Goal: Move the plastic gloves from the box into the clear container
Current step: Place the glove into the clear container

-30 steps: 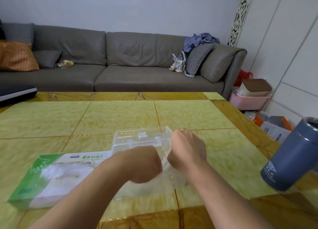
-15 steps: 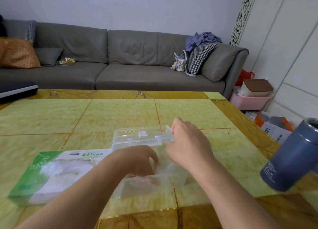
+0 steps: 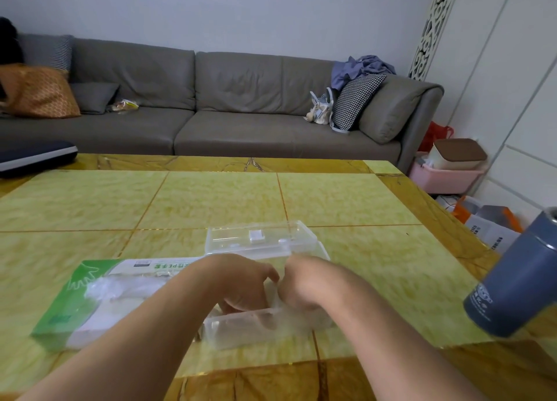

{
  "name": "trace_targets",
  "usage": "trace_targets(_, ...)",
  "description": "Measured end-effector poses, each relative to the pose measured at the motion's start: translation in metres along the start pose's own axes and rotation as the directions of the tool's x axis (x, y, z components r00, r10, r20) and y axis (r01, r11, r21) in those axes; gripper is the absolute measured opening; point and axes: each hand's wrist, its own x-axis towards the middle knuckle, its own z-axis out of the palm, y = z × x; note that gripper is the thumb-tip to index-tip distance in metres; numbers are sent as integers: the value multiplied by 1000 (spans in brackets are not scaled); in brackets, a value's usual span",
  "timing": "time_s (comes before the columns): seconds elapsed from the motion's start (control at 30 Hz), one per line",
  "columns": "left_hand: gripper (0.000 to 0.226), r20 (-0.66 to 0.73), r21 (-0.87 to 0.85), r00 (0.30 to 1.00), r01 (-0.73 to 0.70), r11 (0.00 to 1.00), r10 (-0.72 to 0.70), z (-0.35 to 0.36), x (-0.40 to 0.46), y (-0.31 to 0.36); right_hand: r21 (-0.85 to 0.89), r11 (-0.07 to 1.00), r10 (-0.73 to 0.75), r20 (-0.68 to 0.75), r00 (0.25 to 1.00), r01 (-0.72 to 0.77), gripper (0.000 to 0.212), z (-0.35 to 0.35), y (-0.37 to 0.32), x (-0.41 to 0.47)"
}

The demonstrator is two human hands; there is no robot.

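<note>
Both hands, L & R, inside clear container (lid up); box beside.

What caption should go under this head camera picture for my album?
Both hands, left and right, reach into the clear container beside the green glove box on a yellow table.

Counts: one green-and-white glove box, one clear container with one hinged lid, two hands in it: left hand, right hand. One blue-grey tumbler, one yellow table, one grey sofa. Cushions: four. One pink bin. Glove count cannot be told.
</note>
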Motion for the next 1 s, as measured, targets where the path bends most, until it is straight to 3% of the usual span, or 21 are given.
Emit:
trace_targets(0.17,56,-145,-165,988,-81,983,57,12,7,-13,-77,997,5,61,998,0,27,3,-1,-1)
trace_targets(0.23,57,-187,-135,980,-102,986,75,14,3,-15,-85,996,4,61,998,1,13,6,0,-1)
trace_targets(0.4,72,-115,-43,992,-63,997,58,19,-4,-12,-99,995,0,73,997,7,23,9,-3,-6)
trace_targets(0.47,70,-135,-54,990,-53,997,45,19,-4,-9,-116,993,-9,56,998,16,31,10,-3,-9)
trace_targets(0.63,49,-202,-52,976,-95,994,83,25,-2,-7,-60,994,-95,-154,983,87,11,15,1,-13)
trace_targets(0.77,34,-232,-118,966,-148,982,118,22,-3,-8,34,995,-91,-10,996,91,14,14,-4,-5)
trace_targets(0.9,22,-326,-195,943,-132,972,63,15,-6,-10,-29,994,-98,85,992,101,13,15,-6,-2)
trace_targets(1.0,28,-172,-136,985,-58,989,34,20,-4,-6,-65,990,-119,68,991,123,17,14,-7,-6)
